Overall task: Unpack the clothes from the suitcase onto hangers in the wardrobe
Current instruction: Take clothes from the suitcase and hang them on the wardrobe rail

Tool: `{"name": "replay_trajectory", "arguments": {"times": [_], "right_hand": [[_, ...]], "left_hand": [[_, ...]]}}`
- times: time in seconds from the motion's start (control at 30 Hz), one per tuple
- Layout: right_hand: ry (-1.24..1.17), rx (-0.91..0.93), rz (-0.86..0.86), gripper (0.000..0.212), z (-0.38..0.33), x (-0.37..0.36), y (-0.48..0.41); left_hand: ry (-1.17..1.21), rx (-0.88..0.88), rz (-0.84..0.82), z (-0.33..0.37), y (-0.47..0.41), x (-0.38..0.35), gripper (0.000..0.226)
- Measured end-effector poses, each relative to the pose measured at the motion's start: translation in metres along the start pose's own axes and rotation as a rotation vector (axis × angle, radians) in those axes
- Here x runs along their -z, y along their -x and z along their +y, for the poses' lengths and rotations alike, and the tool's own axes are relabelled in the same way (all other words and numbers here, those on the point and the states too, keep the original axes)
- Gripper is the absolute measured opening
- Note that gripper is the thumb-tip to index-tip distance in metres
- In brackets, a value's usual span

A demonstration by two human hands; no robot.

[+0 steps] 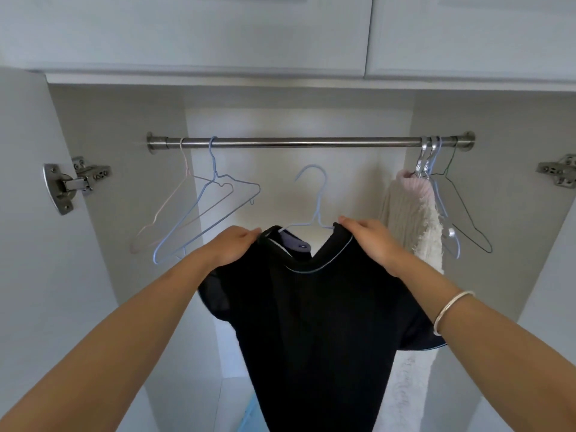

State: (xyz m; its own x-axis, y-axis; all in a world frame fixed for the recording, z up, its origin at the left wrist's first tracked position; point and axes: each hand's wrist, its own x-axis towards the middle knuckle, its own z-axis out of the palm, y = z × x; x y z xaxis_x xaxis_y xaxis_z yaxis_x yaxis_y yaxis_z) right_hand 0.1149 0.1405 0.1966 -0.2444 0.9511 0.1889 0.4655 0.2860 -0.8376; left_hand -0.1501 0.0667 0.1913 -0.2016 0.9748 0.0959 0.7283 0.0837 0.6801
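A black shirt point(311, 322) with a pale-trimmed neckline hangs on a light blue wire hanger point(316, 201), held up in front of the open wardrobe. Its hook is below the steel rail point(311, 141) and not on it. My left hand point(233, 247) grips the shirt's left shoulder at the collar. My right hand point(367, 241) grips the right shoulder where the hanger's arm goes in. The suitcase is out of view.
A pink hanger point(174, 210) and a blue hanger point(212, 213) hang bare at the rail's left end. At the right end hang a fluffy cream sweater point(411, 219) and several more hangers point(458, 213). The rail's middle is bare. Door hinges point(74, 182) flank the opening.
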Motion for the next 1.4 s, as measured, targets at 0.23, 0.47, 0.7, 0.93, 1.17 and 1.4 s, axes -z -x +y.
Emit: {"name": "replay_trajectory", "arguments": {"times": [0.23,0.47,0.7,0.93,1.17,1.4], "right_hand": [[-0.083,-0.035,0.072,0.039,0.005,0.025,0.0],[-0.159,-0.072,0.041,0.033,0.008,0.015,-0.001],[-0.1,-0.062,-0.023,0.061,0.003,0.022,0.006],[0.067,0.1,0.015,0.04,0.022,0.035,0.016],[0.071,0.162,-0.07,0.03,0.017,0.034,0.015],[0.117,0.07,-0.205,0.027,0.01,0.037,0.017]], "left_hand": [[-0.065,0.044,0.162,-0.033,-0.005,0.012,0.031],[0.162,-0.135,-0.128,0.028,0.01,-0.002,0.027],[-0.014,-0.282,-0.033,0.038,0.0,-0.004,0.024],[-0.193,-0.255,0.079,0.039,-0.014,0.028,0.041],[-0.069,-0.138,0.051,0.036,-0.017,0.019,0.041],[-0.211,0.001,0.101,0.014,-0.029,0.011,0.056]]}}
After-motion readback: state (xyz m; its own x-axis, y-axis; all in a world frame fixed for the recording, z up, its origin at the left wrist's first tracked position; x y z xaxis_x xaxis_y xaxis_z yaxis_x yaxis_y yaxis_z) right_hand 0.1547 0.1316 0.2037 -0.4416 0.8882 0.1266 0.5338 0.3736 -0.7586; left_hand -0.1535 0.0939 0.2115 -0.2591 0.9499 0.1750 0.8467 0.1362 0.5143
